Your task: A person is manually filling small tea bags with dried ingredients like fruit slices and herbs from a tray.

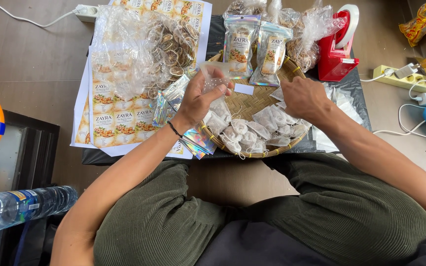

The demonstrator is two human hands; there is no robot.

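1. Woven bamboo, that's the centrepiece: a round flat tray (252, 101) sits on the low dark-covered table (356, 88) just in front of the seated person's knees.
2. Left hand (200, 101) is up over the tray's left edge, fingers closed around a small clear plastic pouch (213, 76), pinching it upright with the mouth of the pouch towards the top.
3. Right hand (304, 98) is down on the right side of the tray, knuckles up, fingers curled among the white tea-bag sachets (257, 130); whether it actually grips one cannot be made out, the fingertips are hidden.
4. Those sachets lie heaped along the near rim of the tray, strings trailing over the edge.
5. Two filled, labelled stand-up pouches (255, 49) stand upright at the far rim of the tray, side by side.
6. Left of the tray, sheets of printed labels (117, 116) spread across the table, with a clear bag of dried slices (171, 49) lying on top of them.
7. Shiny holographic empty pouches (198, 140) are fanned out under the left wrist, just beside the tray.
8. Far right of the table, a red tape dispenser (336, 54) stands near a white power strip (403, 79) on the floor.
9. Bottom left, a plastic water bottle (20, 207) lies on its side, well apart from the work.
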